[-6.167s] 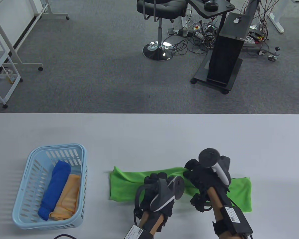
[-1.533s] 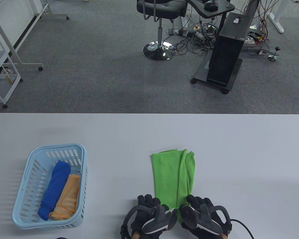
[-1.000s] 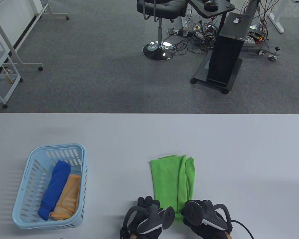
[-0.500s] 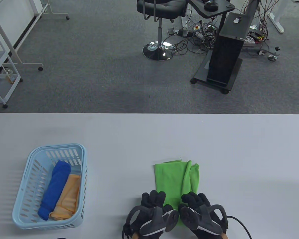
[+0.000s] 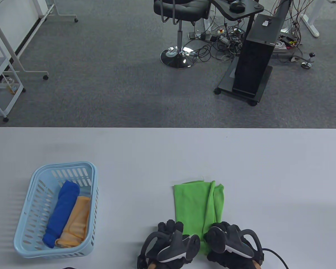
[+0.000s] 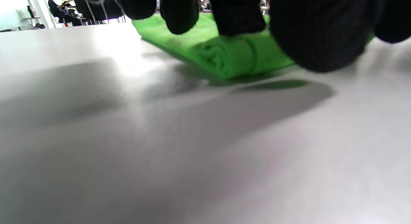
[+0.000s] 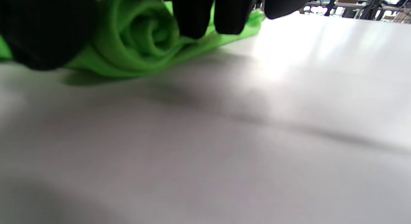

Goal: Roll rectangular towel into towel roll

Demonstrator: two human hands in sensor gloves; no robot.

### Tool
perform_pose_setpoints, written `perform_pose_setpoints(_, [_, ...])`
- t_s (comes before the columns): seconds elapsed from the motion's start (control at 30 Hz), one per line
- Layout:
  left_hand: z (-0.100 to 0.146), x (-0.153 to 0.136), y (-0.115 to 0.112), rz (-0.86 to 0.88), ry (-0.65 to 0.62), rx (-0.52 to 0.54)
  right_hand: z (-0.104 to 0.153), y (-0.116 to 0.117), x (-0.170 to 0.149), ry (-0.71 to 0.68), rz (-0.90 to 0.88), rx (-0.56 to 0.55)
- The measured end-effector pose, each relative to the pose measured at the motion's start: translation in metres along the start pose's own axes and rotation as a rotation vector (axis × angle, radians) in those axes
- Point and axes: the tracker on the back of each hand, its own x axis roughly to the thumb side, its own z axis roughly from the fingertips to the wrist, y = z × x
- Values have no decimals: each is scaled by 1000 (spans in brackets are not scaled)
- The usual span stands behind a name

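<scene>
Table view: both gloved hands, the left hand [image 5: 170, 241] and the right hand [image 5: 231, 242], curled their fingers over the rolled near end of a green towel [image 5: 197, 204] lying flat on the desk [image 5: 268, 168], right of a basket [image 5: 33, 246].

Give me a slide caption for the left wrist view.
Gloved left-hand fingers curl over the rolled near end of a green towel on a grey table.

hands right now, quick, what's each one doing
Left hand: fingers curled over the rolled near end of the green towel, gripping it.
Right hand: fingers curled over the same roll, gripping it.
</scene>
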Motion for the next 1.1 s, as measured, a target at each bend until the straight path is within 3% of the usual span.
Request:
perform_pose_setpoints(0.17, [-3, 3, -1, -20, 21, 29, -1, 2, 0, 8, -26, -36])
perform_pose_setpoints(0.43, [2, -11, 0, 134, 22, 37, 3, -3, -13, -28, -203, -117])
perform_pose_setpoints(0.6, [5, -18, 1, 202, 22, 58, 5, -6, -15, -11, -189, -142])
perform_pose_setpoints(0.8, [-2, -16, 2, 170, 65, 80, 3, -10, -9, -22, -212, -274])
perform_pose_setpoints(0.87, [-2, -21, 5, 191, 94, 104, 0, -8, -6, 3, -120, -280])
perform_pose_setpoints(1.0, [8, -34, 21, 296, 141, 320, 0, -8, -4, 26, -80, -281])
perform_pose_setpoints(1.1, [14, -30, 23, 338, 38, 331, 0, -12, -8, 33, -167, -210])
